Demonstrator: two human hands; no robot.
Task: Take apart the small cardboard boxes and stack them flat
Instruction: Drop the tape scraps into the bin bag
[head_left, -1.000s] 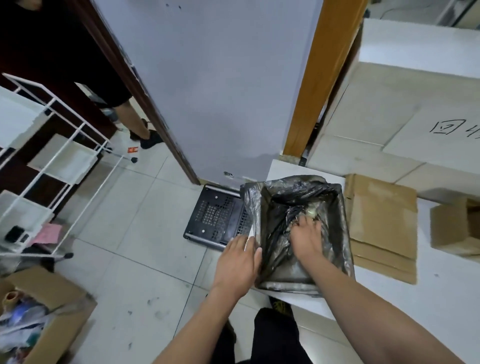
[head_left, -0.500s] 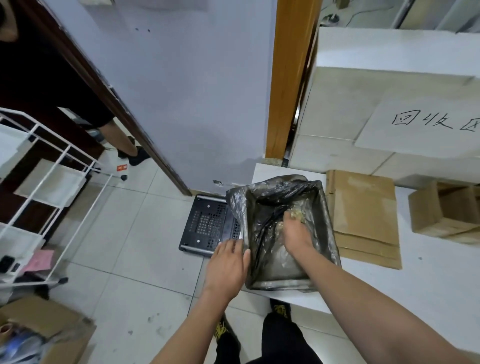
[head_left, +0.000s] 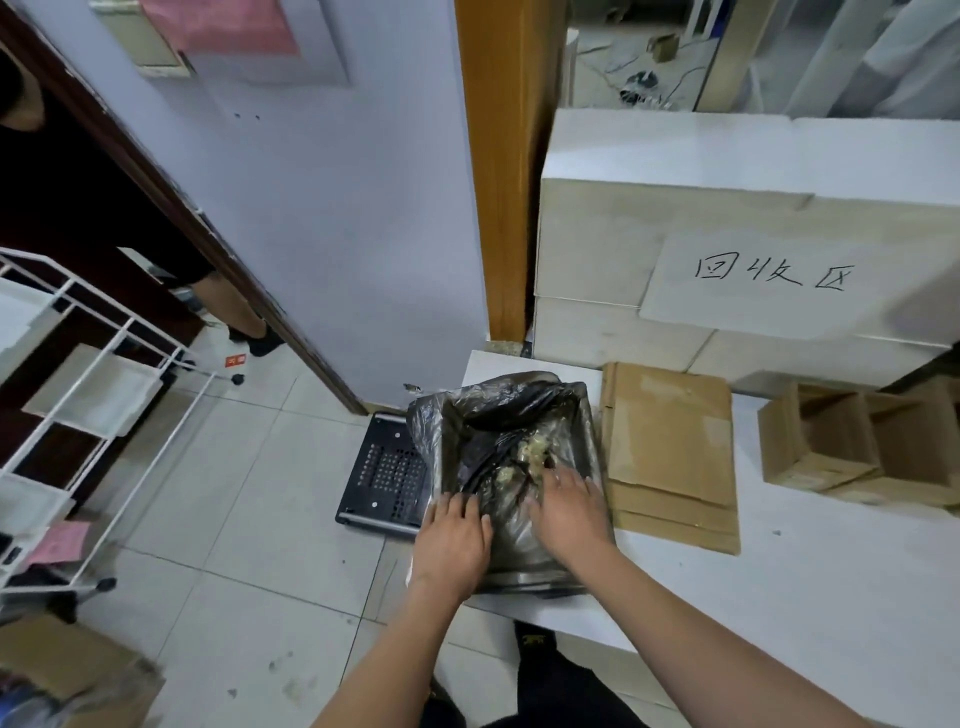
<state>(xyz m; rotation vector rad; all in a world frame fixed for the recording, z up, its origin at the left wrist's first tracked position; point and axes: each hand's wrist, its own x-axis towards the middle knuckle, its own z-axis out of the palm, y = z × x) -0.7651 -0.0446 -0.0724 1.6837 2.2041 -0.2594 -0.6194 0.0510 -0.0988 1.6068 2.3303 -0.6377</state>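
Flattened cardboard boxes (head_left: 670, 447) beside bin (head_left: 589, 415), both hands inside

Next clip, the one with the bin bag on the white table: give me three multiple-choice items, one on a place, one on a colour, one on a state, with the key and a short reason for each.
1. Where do the flattened boxes lie?
A. Right of the lined bin
B. On the floor
C. On the rack

2. What colour is the bag lining the bin?
A. White
B. Black
C. Blue

3. What state are the boxes at the far right in?
A. Flattened
B. Taped shut
C. Still standing, open

Key: 1 A, the flat stack lies on the white table beside the bin. 2 B, the plastic is dark and glossy. 3 C, their hollow insides show. The left hand and the right hand are both on the bag.
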